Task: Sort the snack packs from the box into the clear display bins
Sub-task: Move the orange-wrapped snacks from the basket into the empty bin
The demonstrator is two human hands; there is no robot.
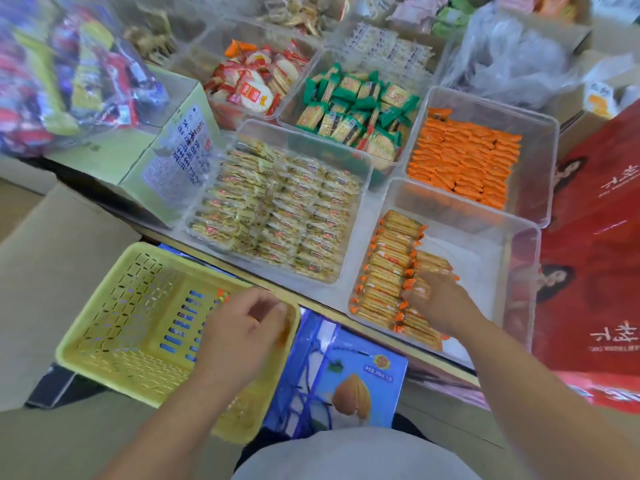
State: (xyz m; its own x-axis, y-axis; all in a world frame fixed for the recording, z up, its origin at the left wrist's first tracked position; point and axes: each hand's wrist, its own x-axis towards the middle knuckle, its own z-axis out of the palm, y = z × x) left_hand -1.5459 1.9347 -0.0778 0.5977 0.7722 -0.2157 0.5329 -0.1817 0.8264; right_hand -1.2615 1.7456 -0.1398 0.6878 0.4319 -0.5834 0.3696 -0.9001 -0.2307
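My left hand hovers over the right end of a yellow slotted basket, fingers curled round what looks like a small orange-edged cracker pack; blur hides detail. One more small pack lies in the basket beside that hand. My right hand reaches into the near-right clear bin. Its fingers lie flat on the rows of orange-edged cracker packs stacked along the bin's left side. The right part of that bin shows bare bottom.
Other clear bins hold yellow packs, orange packs, green packs and red-white packs. A pale green carton stands left, red gift boxes right, a blue box below the shelf edge.
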